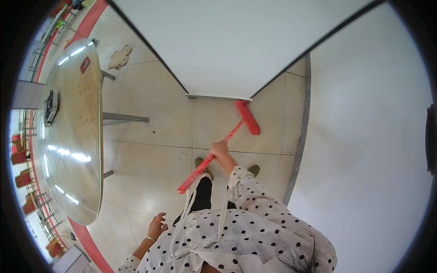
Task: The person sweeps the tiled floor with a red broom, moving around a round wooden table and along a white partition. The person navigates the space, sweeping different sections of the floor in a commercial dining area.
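My right hand [221, 153] is closed around the handle of a red broom [248, 117]. Its bristled head rests on the tiled floor [160, 126], just in front of the white panel's lower corner. The handle slants back towards my body, its thick end hanging below my hand and bearing writing. My left hand [158, 225] hangs low at my side with fingers slightly apart and nothing in it. Both my shoes, one the left shoe [204, 167], stand on the floor behind the broom head.
A tall white panel [218, 54] with dark edges stands ahead. A white wall [358, 136] with a grey baseboard runs along the right. To the left is a glass-topped table [75, 136] with a dark object [51, 107] on it. Torn cardboard [120, 57] lies beyond; stacked chairs [23, 179] stand far left.
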Demonstrator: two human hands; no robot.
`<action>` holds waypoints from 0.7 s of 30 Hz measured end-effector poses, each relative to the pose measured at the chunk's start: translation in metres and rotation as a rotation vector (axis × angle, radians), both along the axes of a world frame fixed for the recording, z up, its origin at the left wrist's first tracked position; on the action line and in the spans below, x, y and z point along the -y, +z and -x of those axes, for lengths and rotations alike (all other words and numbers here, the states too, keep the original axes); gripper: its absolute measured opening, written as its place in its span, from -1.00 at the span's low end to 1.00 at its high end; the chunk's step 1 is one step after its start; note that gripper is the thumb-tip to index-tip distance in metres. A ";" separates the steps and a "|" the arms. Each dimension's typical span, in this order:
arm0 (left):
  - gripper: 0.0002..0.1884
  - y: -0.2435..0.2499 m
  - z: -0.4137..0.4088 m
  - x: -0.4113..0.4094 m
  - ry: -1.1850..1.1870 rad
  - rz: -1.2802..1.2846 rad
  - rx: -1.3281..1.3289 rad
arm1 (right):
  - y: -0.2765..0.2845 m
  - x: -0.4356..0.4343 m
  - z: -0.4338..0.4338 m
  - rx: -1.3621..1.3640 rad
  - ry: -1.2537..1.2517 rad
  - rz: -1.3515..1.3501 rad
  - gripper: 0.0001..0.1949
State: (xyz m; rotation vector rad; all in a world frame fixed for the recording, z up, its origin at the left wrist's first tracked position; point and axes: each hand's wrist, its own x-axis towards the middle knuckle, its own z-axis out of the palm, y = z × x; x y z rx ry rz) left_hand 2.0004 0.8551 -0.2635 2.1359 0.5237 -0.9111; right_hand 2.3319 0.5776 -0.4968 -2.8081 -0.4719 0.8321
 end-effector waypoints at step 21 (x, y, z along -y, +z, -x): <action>-0.57 -0.011 -0.084 -0.018 0.171 0.072 0.147 | 0.175 0.058 0.003 -1.063 -1.630 -0.855 -0.89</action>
